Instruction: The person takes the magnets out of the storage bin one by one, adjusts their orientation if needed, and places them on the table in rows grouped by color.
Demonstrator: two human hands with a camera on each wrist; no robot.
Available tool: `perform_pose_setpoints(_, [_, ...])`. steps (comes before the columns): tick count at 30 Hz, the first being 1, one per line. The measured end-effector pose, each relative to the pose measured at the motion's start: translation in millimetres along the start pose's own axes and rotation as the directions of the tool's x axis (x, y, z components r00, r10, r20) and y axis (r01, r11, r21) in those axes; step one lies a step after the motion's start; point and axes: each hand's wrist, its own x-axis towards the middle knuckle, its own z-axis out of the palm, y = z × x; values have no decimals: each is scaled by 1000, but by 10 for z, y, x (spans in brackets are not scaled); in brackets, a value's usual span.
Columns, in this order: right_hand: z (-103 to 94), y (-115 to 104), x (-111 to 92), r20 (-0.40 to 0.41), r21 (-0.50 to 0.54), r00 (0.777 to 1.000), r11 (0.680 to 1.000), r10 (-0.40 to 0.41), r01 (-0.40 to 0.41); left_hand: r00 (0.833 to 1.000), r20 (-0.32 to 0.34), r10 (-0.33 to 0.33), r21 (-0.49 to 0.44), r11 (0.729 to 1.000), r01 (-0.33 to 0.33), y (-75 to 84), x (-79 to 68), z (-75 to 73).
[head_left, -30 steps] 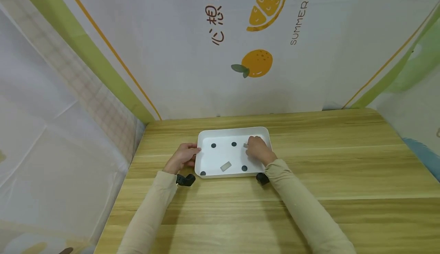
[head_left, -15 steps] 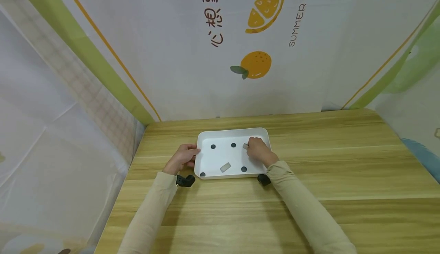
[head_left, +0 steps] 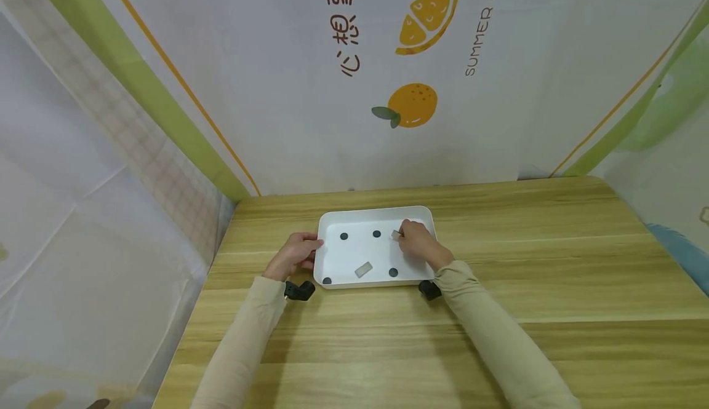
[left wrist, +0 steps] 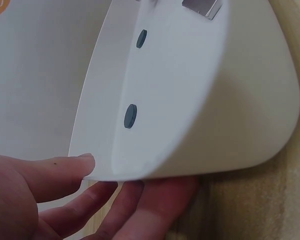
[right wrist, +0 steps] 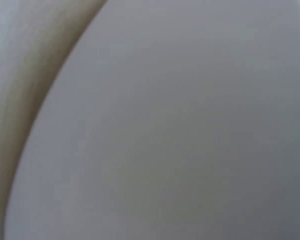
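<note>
A shallow white tray (head_left: 354, 250) stands on the wooden table. My left hand (head_left: 293, 254) grips its left end; in the left wrist view the thumb (left wrist: 65, 175) lies at the rim and the other fingers are outside the wall. Inside the tray, my right hand (head_left: 418, 241) pinches a small grey rectangular block (head_left: 396, 235) whose far part is hidden by the fingers. A similar block (head_left: 364, 269) lies near the tray's front wall. Several dark round discs, such as one disc (head_left: 344, 236) at the back left, are spread over the tray floor.
The wooden table (head_left: 554, 261) extends around the tray, widest to the right. A white curtain (head_left: 288, 120) with orange prints hangs behind its back edge. Black wrist devices, such as the left wrist device (head_left: 299, 290), sit near the tray's front. A blurred pale surface fills most of the right wrist view.
My right wrist and forearm have shifted slightly to the right, while the fingers stay at the grey block. The left hand and tray look nearly unchanged.
</note>
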Motion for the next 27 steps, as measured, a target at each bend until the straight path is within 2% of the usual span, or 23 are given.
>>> perform_pose_setpoints(11, [-45, 66, -22, -43, 67, 998, 997, -39, 42, 1000, 2, -7, 1, 1000, 7, -4, 16, -13])
perform_pose_setpoints(18, [-93, 74, -42, -106, 136, 992, 987, -67, 81, 1000, 14, -26, -23, 999, 26, -28, 49, -21])
perform_pose_setpoints(21, [-129, 74, -45, -109, 207, 991, 973, -77, 98, 999, 25, -37, -45, 998, 38, -25, 57, -30])
perform_pose_setpoints(27, [-178, 115, -22, -112, 359, 988, 923, -107, 141, 998, 47, -48, -74, 996, 52, -30, 76, -56])
